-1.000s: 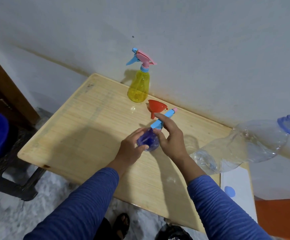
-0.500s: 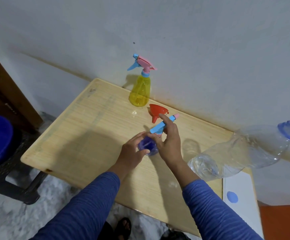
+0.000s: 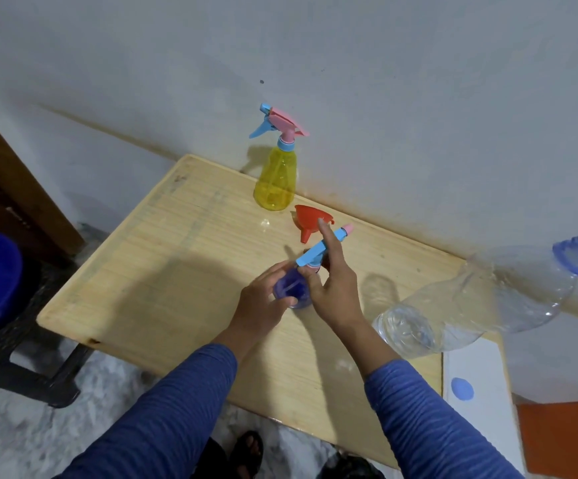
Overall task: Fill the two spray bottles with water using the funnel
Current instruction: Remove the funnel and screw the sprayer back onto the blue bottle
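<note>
Near the middle of the wooden bench [image 3: 163,257], the left hand [image 3: 263,305] curls around the body of the blue spray bottle [image 3: 292,293] while the right hand [image 3: 332,288] pinches its neck collar, forefinger stretched along the light-blue spray head [image 3: 318,248] (pink nozzle tip pointing away). Just behind it the red funnel [image 3: 310,221] lies tipped on its side, and the yellow spray bottle [image 3: 275,178] stands upright by the wall, with a big clear water bottle [image 3: 481,305] at the right edge
</note>
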The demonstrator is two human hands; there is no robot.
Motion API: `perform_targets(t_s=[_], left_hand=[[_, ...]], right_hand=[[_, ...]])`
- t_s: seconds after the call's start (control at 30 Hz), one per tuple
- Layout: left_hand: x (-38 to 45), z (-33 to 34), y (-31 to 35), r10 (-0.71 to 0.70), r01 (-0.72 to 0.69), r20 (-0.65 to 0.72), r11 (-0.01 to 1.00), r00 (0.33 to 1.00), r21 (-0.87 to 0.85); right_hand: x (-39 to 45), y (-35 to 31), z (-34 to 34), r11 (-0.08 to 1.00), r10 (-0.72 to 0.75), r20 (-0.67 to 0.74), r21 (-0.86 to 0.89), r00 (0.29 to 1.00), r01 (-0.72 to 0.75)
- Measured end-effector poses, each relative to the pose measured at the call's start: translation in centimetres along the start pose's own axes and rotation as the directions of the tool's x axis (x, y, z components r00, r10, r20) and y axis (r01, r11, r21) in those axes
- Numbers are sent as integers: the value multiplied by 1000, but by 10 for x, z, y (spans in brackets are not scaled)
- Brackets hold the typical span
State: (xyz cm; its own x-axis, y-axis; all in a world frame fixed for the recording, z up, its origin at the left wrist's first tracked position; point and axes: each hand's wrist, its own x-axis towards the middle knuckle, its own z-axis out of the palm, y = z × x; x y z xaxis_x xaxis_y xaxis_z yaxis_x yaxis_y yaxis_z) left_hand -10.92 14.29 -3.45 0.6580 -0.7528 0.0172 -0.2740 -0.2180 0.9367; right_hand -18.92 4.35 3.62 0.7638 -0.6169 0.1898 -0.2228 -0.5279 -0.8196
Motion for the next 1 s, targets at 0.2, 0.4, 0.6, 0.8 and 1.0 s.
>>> perform_targets(t_s=[0.2, 0.4, 0.6, 0.8, 1.0], left_hand=[[1, -2, -1, 9, -8, -14, 999, 1000, 34], [2, 5, -4, 9, -9, -10, 1000, 1000, 0], [3, 11, -8, -6, 6, -28, 999, 1000, 31], [-13, -2, -16, -51, 58, -77, 994, 996, 94], [-25, -47, -55, -150, 324, -378, 830, 914, 454]], right_hand=[[-2, -1, 11, 998, 12, -100, 64, 995, -6], [-8, 7, 19, 995, 0, -371, -93, 929, -37], [4, 14, 18, 994, -44, -229, -110, 972, 19], [16, 6, -1, 1000, -17, -187, 11, 982, 19], [21, -2, -18, 912, 106, 17, 396, 994, -104]])
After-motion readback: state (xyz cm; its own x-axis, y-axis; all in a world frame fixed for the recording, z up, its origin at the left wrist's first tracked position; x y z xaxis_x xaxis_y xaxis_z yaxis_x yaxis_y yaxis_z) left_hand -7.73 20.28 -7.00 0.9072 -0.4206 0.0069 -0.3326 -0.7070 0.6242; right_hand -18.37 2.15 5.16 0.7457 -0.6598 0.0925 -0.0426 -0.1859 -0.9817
